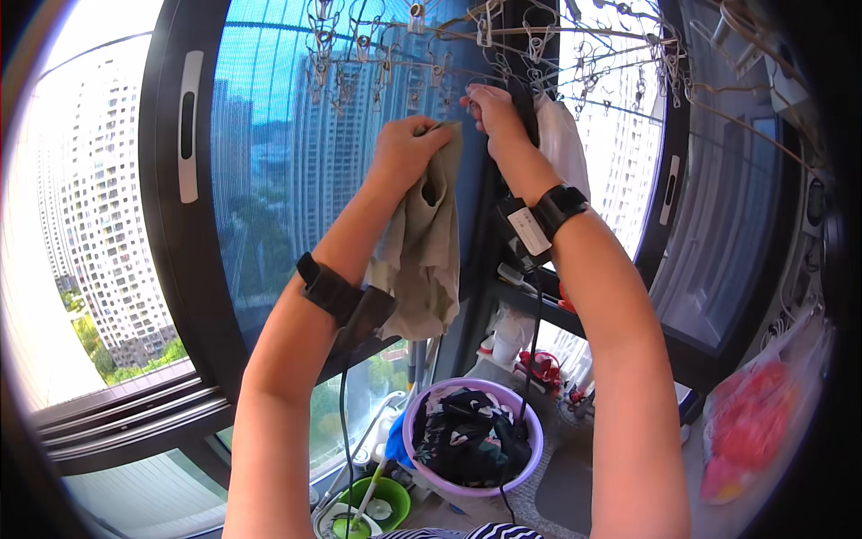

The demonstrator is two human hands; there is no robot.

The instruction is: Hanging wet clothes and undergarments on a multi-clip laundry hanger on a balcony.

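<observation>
My left hand [407, 151] pinches the top edge of a khaki cloth garment [427, 249], which hangs down in loose folds with a dark opening near its top. My right hand [491, 111] is raised a little higher, to the right, with its fingers curled beside a small wire ring below the drying rack. Whether those fingers grip a clip cannot be made out. Many metal clothes clips [384, 73] dangle from the wire drying rack [572, 30] above both hands. Just behind my right wrist hang a white cloth [562, 141] and a black one [522, 101].
Below stands a purple basin [535, 465] heaped with dark patterned laundry [465, 431]. A green mop bucket [397, 502] and mop are at its lower left. A plastic bag [747, 431] with pink contents hangs at right. Window frames [185, 236] surround the space; cables trail from both wrist straps.
</observation>
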